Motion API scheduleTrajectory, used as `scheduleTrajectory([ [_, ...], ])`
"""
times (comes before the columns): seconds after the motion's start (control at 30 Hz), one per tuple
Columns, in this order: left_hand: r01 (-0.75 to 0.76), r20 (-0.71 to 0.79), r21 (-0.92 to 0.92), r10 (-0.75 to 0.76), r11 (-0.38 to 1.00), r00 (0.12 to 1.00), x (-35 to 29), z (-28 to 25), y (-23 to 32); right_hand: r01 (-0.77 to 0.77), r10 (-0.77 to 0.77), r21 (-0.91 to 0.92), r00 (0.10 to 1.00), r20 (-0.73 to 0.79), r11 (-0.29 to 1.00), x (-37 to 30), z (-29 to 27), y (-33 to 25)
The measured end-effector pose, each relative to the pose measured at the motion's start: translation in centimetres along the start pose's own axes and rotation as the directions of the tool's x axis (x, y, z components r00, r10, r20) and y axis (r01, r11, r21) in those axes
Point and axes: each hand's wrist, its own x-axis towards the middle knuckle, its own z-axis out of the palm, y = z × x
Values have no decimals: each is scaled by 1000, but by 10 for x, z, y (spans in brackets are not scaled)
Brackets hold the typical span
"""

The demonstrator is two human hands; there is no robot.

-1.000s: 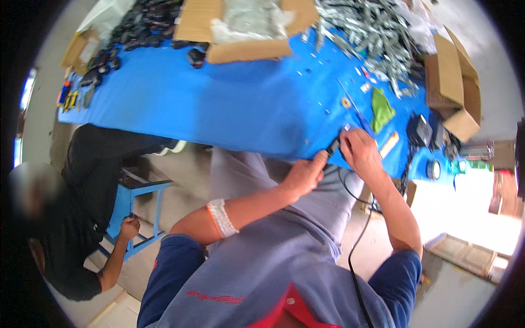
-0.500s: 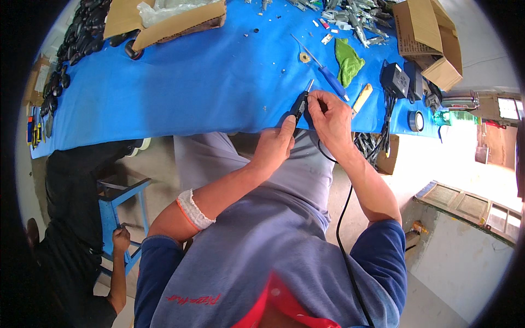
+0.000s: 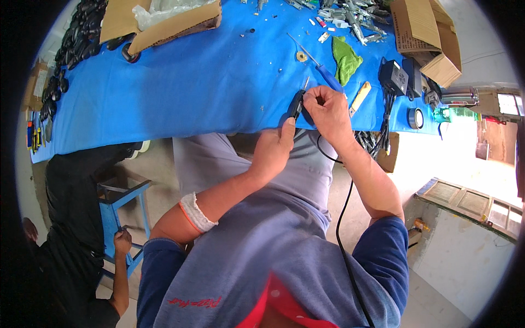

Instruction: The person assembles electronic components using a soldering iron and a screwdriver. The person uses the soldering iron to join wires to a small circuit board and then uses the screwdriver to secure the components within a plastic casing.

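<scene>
My left hand point(image 3: 275, 146) is closed around the lower end of a slim black device point(image 3: 297, 105), held tilted at the near edge of the blue-covered table. A thin metal tip point(image 3: 306, 83) shows beyond the device's far end. My right hand point(image 3: 330, 116) is pinched against the device's right side, thumb and forefinger together. What lies between those fingers is too small and hidden to tell. Just beyond my right hand lies a blue-handled screwdriver point(image 3: 330, 78). A cutter with a yellowish handle point(image 3: 360, 97) rests to its right.
A green cloth point(image 3: 345, 59), a tape roll point(image 3: 415, 118) and black power adapters point(image 3: 394, 77) lie right. Metal parts point(image 3: 355, 22) are heaped at the back between two cardboard boxes point(image 3: 178, 30) point(image 3: 418, 33). Black rounded casings point(image 3: 82, 33) pile up left. A co-worker's hand point(image 3: 122, 240) is low left.
Both hands keep their hold near the device. My right hand has shifted slightly left and nearer the device's far end. The co-worker's hand has moved a little.
</scene>
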Motion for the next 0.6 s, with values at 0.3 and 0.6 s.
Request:
scheduleTrajectory([
  [0.3, 32, 37, 91, -36, 995, 999, 2, -4, -4, 255, -258, -117, 966, -5, 960, 1, 1, 5],
  [0.6, 276, 100, -155, -263, 949, 960, -3, -8, 16, 780, -735, -364, 614, 290, 508, 16, -21, 11],
])
